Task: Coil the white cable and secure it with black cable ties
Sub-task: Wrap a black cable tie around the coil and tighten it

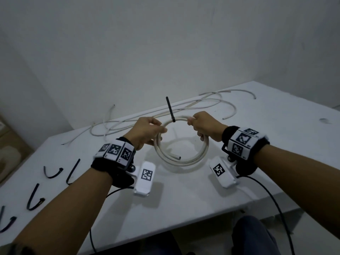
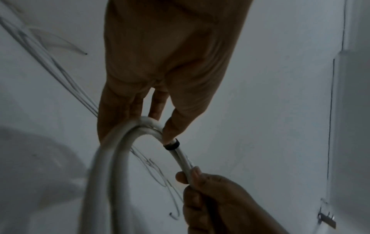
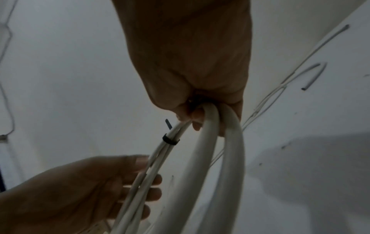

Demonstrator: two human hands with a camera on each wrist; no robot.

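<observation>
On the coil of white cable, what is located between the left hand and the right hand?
One black cable tie wraps the white cable coil between the left hand and the right hand, its tail sticking up. The head view shows this.

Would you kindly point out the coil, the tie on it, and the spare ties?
coil (image 1: 184, 161): head view, near arc of the loop.
tie (image 1: 170, 109): head view, upright tail.
spare ties (image 1: 33, 197): head view, one tie's long leg, table's left.

plain white table (image 1: 239, 144) against a bare white wall (image 1: 165, 43); cardboard box (image 1: 11, 144) off to the left
</observation>
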